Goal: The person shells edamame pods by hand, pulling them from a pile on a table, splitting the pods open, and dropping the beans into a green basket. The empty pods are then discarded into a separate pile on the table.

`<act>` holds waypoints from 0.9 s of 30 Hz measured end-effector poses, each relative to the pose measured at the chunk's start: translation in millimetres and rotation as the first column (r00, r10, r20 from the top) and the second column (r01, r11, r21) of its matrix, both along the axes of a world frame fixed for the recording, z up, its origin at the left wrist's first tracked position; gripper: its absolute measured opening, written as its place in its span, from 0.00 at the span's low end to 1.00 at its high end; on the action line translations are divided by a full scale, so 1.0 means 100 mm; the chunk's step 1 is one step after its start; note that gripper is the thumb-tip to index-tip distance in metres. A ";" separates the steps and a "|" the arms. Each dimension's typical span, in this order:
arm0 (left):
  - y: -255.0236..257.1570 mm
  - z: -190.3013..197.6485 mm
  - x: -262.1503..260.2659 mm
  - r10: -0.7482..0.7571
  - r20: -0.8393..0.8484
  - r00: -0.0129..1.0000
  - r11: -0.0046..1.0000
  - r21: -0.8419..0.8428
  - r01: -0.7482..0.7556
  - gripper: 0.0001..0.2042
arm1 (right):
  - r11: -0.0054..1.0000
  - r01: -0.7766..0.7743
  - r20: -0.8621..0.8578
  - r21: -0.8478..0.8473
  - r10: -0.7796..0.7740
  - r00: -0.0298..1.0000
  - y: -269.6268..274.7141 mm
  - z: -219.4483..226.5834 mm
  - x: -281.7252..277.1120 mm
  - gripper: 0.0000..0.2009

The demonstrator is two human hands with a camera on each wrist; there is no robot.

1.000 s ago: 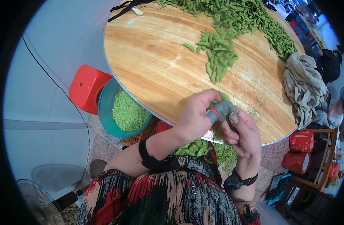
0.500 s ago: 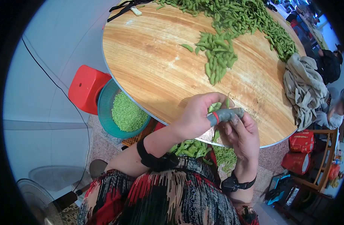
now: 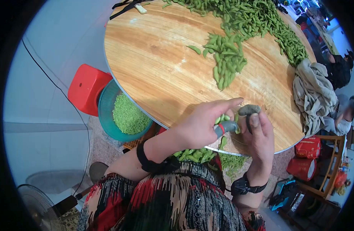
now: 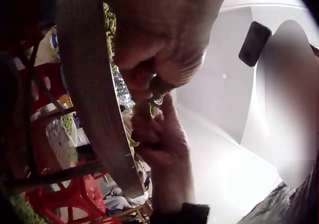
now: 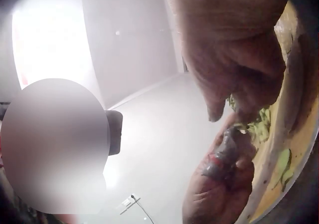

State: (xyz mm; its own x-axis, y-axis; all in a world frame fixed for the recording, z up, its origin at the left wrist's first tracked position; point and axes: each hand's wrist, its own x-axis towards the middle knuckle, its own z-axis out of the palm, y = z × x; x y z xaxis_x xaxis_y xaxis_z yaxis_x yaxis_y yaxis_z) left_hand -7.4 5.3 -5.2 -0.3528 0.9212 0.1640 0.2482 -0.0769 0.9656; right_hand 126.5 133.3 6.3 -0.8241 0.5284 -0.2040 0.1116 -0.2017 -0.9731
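My left hand (image 3: 198, 123) is over the table's near edge, fingers curled round several edamame pods (image 3: 222, 118); its index finger points toward the right hand. A grey cover with a red band (image 3: 226, 127) sleeves its thumb. Facing it, my right hand (image 3: 260, 140) has curled fingers, its thumb beside a grey finger cover (image 3: 249, 110) with a black band. A small green pod (image 4: 154, 108) shows between the two hands in the left wrist view, at the right fingertips. The palms' insides are mostly hidden.
Loose pods (image 3: 229, 61) lie mid-table before a large heap (image 3: 254, 19). A grey cloth (image 3: 313, 90) lies at the right edge. Left of the round table (image 3: 153, 73) are a teal basket (image 3: 106, 113) of shelled beans and a red stool (image 3: 86, 88). More pods (image 3: 196, 154) lie near the lap.
The hands have drawn apart slightly, the right moving right. My left index finger has stretched out, and the two grey covers, close together half a second ago, now stand separate.
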 end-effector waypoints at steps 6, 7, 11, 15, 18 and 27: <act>-0.03 0.11 -0.11 -0.051 -0.082 0.995 0.998 -0.037 0.048 0.30 | 0.989 0.018 0.021 0.148 -0.022 1.000 -0.05 0.06 -0.16 0.09; -0.03 0.11 -0.12 -0.088 -0.086 0.992 0.996 -0.020 0.087 0.29 | 0.977 -0.015 0.024 0.211 0.010 1.000 -0.07 0.03 -0.17 0.08; -0.05 0.10 -0.19 -0.099 0.058 0.993 0.993 0.065 0.095 0.25 | 0.928 -0.282 0.035 0.242 0.282 0.959 0.08 0.02 -0.01 0.07; -0.05 0.13 -0.23 -0.015 0.732 0.681 1.000 0.023 -0.002 0.18 | 0.972 -0.055 -0.195 0.228 0.101 0.976 -0.09 -0.05 -0.02 0.08; -0.02 0.02 -0.17 -0.021 0.824 0.567 0.998 0.048 -0.033 0.16 | 0.967 0.193 -0.194 -0.167 -0.224 0.955 -0.17 -0.04 -0.09 0.07; -0.09 -0.01 -0.01 -0.040 0.809 0.586 0.995 0.089 -0.055 0.04 | 0.951 -0.120 -0.141 -0.285 0.082 0.987 -0.30 0.02 -0.02 0.11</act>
State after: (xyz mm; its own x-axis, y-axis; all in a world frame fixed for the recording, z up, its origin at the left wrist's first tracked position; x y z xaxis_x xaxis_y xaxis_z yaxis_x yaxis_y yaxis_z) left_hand -8.3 -3.6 -6.4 -0.3902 0.9143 -0.1086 -0.6311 -0.1797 0.7546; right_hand 124.1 103.5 8.0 -0.8989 0.3740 -0.2281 0.0268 -0.4727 -0.8808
